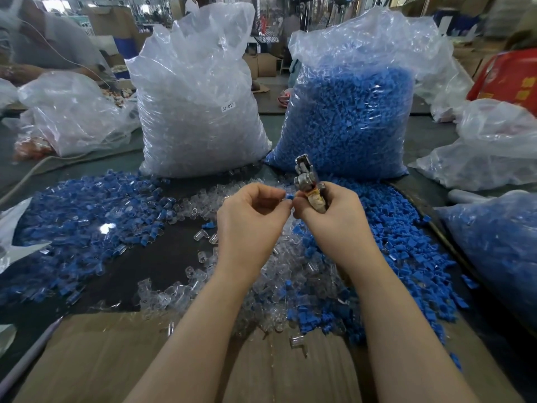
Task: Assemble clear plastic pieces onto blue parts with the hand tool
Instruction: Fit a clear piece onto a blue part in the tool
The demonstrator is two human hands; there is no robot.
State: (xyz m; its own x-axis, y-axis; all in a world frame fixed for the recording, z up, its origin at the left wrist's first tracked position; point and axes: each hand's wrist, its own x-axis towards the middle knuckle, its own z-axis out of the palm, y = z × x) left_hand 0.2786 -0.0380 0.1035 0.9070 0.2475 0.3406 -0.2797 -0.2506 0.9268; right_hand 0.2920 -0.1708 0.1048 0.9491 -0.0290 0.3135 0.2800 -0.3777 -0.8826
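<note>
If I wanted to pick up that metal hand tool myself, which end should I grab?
Grab the hand tool by its taped lower handle, coming from below and the right, as the right hand does. That likely leaves the metal head pointing up and free, so the left hand can bring the small blue part to it.

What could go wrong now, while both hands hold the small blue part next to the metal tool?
1. The left hand pinches the blue part right beside the hand tool, so fingertips might get nipped.
2. The part is tiny; it could slip and vanish among the loose clear pieces below.
3. The right hand holds the tool while also steadying the part, so alignment may suffer.
</note>
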